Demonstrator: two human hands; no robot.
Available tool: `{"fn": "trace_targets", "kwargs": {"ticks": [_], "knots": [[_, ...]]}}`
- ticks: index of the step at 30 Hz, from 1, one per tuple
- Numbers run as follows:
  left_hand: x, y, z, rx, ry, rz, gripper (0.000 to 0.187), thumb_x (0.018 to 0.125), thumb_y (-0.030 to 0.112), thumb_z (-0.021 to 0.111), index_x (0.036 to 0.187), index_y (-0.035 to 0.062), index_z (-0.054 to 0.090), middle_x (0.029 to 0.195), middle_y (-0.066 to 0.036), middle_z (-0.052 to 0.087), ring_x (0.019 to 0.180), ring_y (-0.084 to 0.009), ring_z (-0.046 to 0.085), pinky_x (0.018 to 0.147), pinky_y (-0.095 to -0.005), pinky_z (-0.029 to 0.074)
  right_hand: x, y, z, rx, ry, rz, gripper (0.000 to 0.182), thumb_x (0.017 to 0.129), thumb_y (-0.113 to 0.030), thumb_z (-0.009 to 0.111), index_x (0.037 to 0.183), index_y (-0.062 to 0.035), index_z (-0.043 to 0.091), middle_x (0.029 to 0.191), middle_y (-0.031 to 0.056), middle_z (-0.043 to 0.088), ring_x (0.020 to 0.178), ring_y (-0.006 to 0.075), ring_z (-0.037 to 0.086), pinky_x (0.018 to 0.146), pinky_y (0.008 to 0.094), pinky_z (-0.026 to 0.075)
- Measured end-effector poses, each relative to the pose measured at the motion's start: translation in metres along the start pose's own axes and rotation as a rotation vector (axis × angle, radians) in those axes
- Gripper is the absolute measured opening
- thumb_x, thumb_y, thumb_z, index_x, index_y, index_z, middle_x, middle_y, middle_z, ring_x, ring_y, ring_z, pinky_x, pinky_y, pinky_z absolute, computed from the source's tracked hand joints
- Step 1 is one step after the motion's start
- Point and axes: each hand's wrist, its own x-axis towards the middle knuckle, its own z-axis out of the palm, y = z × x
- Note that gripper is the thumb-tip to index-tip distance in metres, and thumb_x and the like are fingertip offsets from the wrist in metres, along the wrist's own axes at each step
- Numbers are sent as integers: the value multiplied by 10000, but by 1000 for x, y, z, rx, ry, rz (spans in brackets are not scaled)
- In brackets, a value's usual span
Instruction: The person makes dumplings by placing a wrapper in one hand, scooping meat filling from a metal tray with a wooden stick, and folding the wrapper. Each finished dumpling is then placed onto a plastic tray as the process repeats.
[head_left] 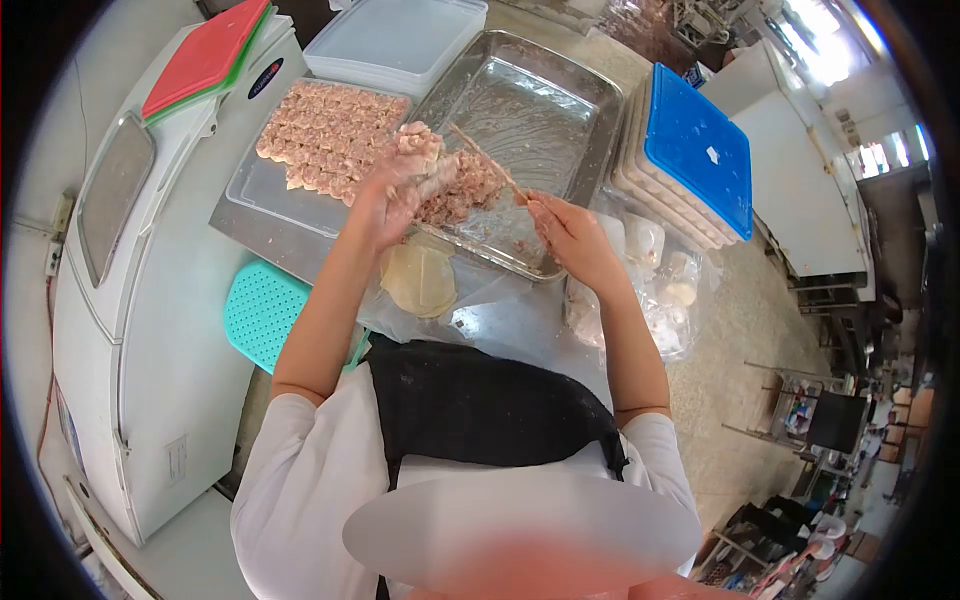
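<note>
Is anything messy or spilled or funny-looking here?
Nothing looks spilled. The dumplings sit in tidy rows on their tray, the meat filling stays inside the metal pan, and the wrappers lie stacked flat. The left hand is blurred, so what it holds is unclear; the right hand holds a stick.

We get bright daylight, strongest from the blown-out windows (820, 45) top right; glare on the metal tray (560, 75) & white freezer lid (170, 300). Shadows soft. Heavy fisheye bend w/ black vignette at edges. Left hand (395, 190) motion-blurred; bottom centre smeared, bg right lacks detail
</note>
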Motion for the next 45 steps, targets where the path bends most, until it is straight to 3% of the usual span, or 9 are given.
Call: {"fn": "trace_targets", "kwargs": {"ticks": [5,8,14,18,21,27,32,38,45], "knots": [[-6,19,22,1391,-385,461,740,693,56,795,1348,92,453,1306,-136,527,1223,-262,500,1044,-401,404,0,-2,-20,153,-321,241,327,974,-221,525,1172,24,615,656,23,497,621,98,494,582,269,437],[-7,31,27,1540,-353,29,638,652,125,842,1229,66,576,1250,-103,578,1201,-234,523,1006,-361,427,-1,-6,-12,-15,-272,54,316,958,-224,545,1176,-6,616,731,114,631,623,152,539,609,318,459],[-1,24,-2,1678,-416,34,467,652,192,842,1062,53,668,1122,-95,650,1043,-192,602,932,-340,462,22,45,10,-5,-382,-32,331,926,-251,590,1163,-22,628,1094,227,638,975,348,645,827,340,496],[11,16,-3,1536,-353,-310,452,679,251,818,1069,71,676,1117,-85,655,994,-175,613,871,-340,487,34,60,7,-177,-239,-177,283,914,-211,603,1119,-21,648,997,174,678,842,269,677,750,341,518],[15,8,-25,1331,226,-279,541,707,291,798,1175,81,627,1112,-88,654,976,-165,613,824,-339,498,21,28,22,-631,59,-200,269,890,-198,614,1115,-53,643,828,132,643,751,324,642,652,391,520],[14,16,-50,1324,-52,-240,771,728,274,796,1373,62,431,1210,-135,605,1018,-195,611,856,-350,498,13,84,43,-781,-106,-1,267,890,-205,598,1147,-142,634,824,148,640,787,346,631,662,424,507],[-2,50,-7,1534,-448,324,735,696,180,812,1343,77,478,1233,-73,604,1134,-217,561,952,-334,455,-16,22,11,-375,11,54,268,912,-210,585,1135,-79,654,933,188,673,844,305,660,736,377,510],[20,61,-4,1506,-868,146,500,677,207,796,1121,51,627,1159,-104,637,1054,-263,608,906,-352,475,-15,-15,42,-109,-79,70,296,899,-215,619,1136,-40,647,1006,195,672,862,273,667,769,334,499],[56,46,-39,1652,-373,-52,358,721,289,779,972,58,671,961,-96,670,907,-206,629,791,-339,497,-8,-44,79,-741,230,26,220,887,-213,615,1086,-132,660,803,110,640,693,323,630,608,441,492]]}}
